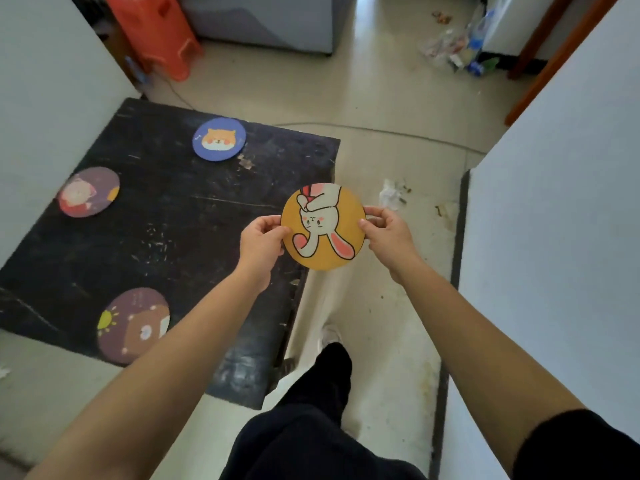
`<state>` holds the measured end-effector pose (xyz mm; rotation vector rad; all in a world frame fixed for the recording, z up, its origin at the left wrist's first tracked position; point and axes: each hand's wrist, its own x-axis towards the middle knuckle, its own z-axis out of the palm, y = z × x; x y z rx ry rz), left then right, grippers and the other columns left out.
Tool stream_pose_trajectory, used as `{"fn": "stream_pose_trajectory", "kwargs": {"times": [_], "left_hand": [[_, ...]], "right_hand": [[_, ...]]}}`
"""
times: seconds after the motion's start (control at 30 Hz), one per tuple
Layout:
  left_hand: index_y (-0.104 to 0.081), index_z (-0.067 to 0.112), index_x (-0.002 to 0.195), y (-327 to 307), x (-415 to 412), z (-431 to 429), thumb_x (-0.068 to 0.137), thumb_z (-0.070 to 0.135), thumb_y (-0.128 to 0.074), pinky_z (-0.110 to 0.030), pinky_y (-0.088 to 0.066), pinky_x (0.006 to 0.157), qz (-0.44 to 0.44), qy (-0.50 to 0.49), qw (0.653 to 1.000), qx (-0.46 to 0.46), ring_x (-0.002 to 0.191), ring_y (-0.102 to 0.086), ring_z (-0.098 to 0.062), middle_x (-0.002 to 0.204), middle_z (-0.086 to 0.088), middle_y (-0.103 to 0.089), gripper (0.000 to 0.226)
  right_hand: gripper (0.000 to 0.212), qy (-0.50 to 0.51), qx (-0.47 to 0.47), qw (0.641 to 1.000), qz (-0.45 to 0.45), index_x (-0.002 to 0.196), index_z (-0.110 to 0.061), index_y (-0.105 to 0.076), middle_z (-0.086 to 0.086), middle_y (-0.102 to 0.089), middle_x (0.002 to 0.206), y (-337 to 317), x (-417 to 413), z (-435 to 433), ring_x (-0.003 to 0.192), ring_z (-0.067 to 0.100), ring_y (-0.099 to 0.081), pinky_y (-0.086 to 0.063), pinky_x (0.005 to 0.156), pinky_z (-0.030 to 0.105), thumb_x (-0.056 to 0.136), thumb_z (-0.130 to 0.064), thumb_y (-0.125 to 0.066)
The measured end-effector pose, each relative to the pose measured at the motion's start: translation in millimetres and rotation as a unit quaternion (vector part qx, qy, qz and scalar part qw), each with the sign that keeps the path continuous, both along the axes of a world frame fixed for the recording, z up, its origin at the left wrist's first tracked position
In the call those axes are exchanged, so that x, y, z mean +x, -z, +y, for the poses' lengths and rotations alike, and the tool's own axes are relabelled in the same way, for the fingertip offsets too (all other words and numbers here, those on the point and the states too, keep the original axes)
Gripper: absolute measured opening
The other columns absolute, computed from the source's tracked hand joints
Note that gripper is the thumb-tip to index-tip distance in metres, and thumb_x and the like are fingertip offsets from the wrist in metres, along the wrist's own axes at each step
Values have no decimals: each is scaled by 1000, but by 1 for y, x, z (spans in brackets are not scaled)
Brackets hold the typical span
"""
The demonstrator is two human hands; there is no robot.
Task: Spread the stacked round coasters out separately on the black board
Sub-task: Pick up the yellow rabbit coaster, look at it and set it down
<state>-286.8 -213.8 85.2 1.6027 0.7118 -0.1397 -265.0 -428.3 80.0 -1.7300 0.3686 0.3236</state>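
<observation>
The black board (180, 216), scratched and lying flat on the pale floor (381, 98), carries three round coasters well apart from one another: a purple bear coaster (133, 325) near its front edge, a dark coaster with a pinkish figure (89, 191) at its left edge, and a blue fox-faced coaster (219, 139) near its far edge. Held in the air over the board's right edge, the yellow rabbit coaster (323, 226) is pinched by its rim between the left hand (263, 242) and the right hand (388, 233), both grasping it with thumb and fingertips on opposite sides.
</observation>
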Motion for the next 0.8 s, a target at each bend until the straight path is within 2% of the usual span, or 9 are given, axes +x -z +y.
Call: {"fn": "stream_pose_trajectory", "kwargs": {"times": [0.1,0.3,0.4,0.47,0.6,0.67,0.8], "left_hand": [[-66,17,98,16,34,9,87,12,-63,-41,-55,82,5,-34,999,-18,95,-68,-23,100,-6,-75,13],[-65,20,95,28,74,34,88,13,-63,-32,-54,68,30,-118,992,-28,88,-69,-18,95,-3,-74,10],[-65,18,94,27,75,50,87,10,-64,-26,-51,60,41,-184,982,-27,84,-69,-16,93,-3,-73,11],[-65,19,92,26,71,58,86,9,-65,-27,-51,60,42,-231,972,-22,83,-68,-17,93,-5,-73,12],[-64,21,91,32,54,64,84,10,-69,-27,-50,59,53,-331,942,-1,78,-64,-17,93,-6,-71,14],[-65,16,97,34,47,59,83,8,-70,-27,-49,58,57,-389,919,1,76,-62,-17,93,-7,-71,17],[-65,9,107,39,30,32,83,6,-70,-27,-49,59,86,-503,860,3,77,-63,-16,95,-6,-71,24]], "right_hand": [[15,-40,-25,999,12,109,-28,-60,-5,-70,96,2,50,9,88,6,-66,-45,63,19,97,-21,-57],[19,-154,-77,984,47,116,-23,-61,-6,-72,93,2,131,45,86,7,-68,-45,58,17,97,-25,-58],[19,-212,-88,972,54,116,-25,-62,-7,-71,91,4,161,76,85,7,-67,-47,61,20,97,-25,-59],[20,-260,-97,959,49,116,-27,-61,-8,-70,90,8,175,96,84,7,-67,-47,63,21,96,-26,-60],[26,-382,-109,916,57,120,-27,-61,-6,-71,93,21,201,131,86,8,-67,-49,67,24,95,-25,-62],[29,-441,-116,888,58,124,-24,-60,-3,-71,97,28,212,148,91,12,-67,-55,76,30,95,-22,-63],[37,-564,-131,814,51,130,-23,-57,-2,-66,104,40,219,170,99,16,-63,-54,83,34,94,-17,-61]]}}
